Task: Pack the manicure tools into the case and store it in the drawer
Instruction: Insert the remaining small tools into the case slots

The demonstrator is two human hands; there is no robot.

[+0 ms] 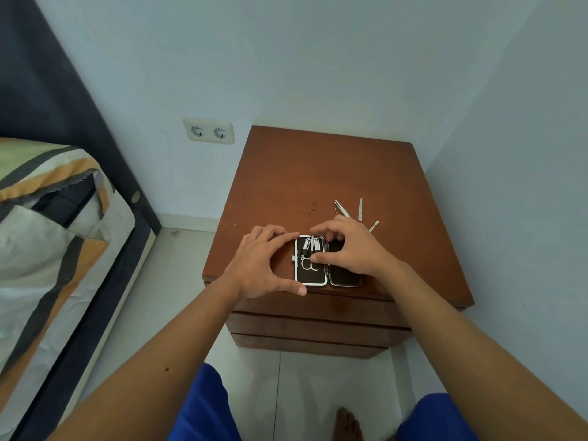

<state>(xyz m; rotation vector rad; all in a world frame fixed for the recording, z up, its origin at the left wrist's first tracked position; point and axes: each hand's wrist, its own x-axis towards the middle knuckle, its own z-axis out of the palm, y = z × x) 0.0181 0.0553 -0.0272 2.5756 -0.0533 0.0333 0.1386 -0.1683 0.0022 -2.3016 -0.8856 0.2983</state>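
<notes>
A small dark manicure case with a silver rim lies open flat near the front edge of the brown nightstand. Its left half holds small scissors and clippers. My left hand grips the case's left side, thumb at the front corner, fingers at the back. My right hand rests over the case, its thumb and fingers pressing a thin metal tool into the left half. Three loose metal tools lie on the wood just behind my right hand.
The nightstand stands in a corner with closed drawer fronts below its top. A bed with a striped cover lies to the left, and a double wall socket sits beside the nightstand. My blue shorts and a bare foot show below.
</notes>
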